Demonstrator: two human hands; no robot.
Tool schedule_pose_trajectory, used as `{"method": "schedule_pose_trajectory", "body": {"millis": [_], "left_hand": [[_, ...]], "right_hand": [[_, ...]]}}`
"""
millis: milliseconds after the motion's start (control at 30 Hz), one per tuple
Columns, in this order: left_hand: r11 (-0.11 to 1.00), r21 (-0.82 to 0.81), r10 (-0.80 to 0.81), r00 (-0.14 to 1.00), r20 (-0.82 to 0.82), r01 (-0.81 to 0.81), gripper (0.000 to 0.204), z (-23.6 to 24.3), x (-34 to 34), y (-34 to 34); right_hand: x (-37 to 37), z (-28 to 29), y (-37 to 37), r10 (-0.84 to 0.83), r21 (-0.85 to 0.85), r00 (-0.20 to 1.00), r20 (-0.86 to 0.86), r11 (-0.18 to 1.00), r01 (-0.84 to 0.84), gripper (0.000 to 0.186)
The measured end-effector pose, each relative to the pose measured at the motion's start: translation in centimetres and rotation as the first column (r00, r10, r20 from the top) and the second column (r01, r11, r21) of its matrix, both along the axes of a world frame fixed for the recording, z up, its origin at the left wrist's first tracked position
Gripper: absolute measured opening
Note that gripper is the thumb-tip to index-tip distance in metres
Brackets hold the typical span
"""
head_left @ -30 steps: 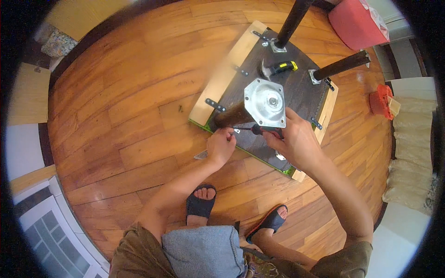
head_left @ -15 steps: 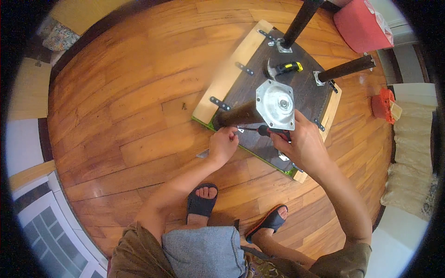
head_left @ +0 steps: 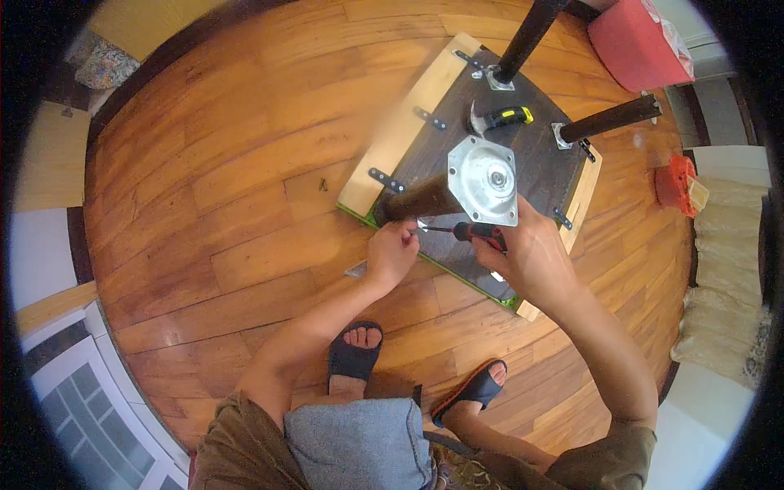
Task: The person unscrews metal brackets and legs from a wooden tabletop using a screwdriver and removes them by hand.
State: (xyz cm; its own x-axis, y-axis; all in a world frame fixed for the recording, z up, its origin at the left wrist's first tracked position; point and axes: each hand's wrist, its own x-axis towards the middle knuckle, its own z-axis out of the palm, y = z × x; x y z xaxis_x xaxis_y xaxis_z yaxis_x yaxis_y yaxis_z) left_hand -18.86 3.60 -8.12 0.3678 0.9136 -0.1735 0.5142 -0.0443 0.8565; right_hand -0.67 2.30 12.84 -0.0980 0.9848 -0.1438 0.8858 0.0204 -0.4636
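Note:
My right hand [head_left: 535,253] is closed around the red and black handle of a screwdriver [head_left: 480,235]. Its shaft points left, toward the fingertips of my left hand [head_left: 392,255]. Those fingers are pinched together by the lower end of a dark table leg [head_left: 420,200]; whatever they hold is too small to make out. The leg slants over the corner of an upturned dark tabletop [head_left: 523,184], with a silver metal plate [head_left: 483,181] on its upper end. That plate partly hides my right hand.
Two more dark legs [head_left: 529,41] [head_left: 612,119] rise from the tabletop's far side. A claw hammer [head_left: 502,119] lies between them and me. Black brackets [head_left: 430,119] join pale wood strips to the edges. Small screws [head_left: 323,185] lie on the floor at left. Red bins [head_left: 637,45] [head_left: 674,186] stand at right.
The screwdriver and my right hand have shifted very slightly. The leg's metal plate has moved a little up and to the left. My left hand stays nearly in place.

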Motion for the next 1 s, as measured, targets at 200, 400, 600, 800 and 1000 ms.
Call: {"method": "schedule_pose_trajectory", "body": {"millis": [200,400,600,800,1000], "left_hand": [[0.999,-0.036,-0.022,0.999,-0.026,0.021,0.018,0.4,0.2,0.0],[1.0,0.01,-0.025,0.996,-0.083,0.026,0.019,0.5,0.1,0.0],[0.993,0.099,-0.047,0.993,-0.105,0.058,0.021,-0.2,0.0,0.1],[0.999,0.012,-0.035,0.998,-0.06,0.035,0.021,0.4,0.1,0.1],[0.999,0.006,-0.04,0.994,-0.098,0.041,0.022,1.0,0.2,0.1]], "right_hand": [[-0.1,0.3,0.2,-0.045,0.007,0.998,-0.032,0.999,0.045,0.024],[0.0,-0.2,0.1,-0.017,0.028,0.999,-0.034,0.999,0.018,0.023],[-0.2,0.1,0.2,-0.016,0.006,0.999,-0.038,1.0,0.016,0.023],[-0.2,0.2,0.2,-0.021,0.017,0.999,-0.045,1.0,0.022,0.022],[-0.1,0.2,0.3,-0.023,0.011,0.999,-0.042,1.0,0.023,0.022]]}}
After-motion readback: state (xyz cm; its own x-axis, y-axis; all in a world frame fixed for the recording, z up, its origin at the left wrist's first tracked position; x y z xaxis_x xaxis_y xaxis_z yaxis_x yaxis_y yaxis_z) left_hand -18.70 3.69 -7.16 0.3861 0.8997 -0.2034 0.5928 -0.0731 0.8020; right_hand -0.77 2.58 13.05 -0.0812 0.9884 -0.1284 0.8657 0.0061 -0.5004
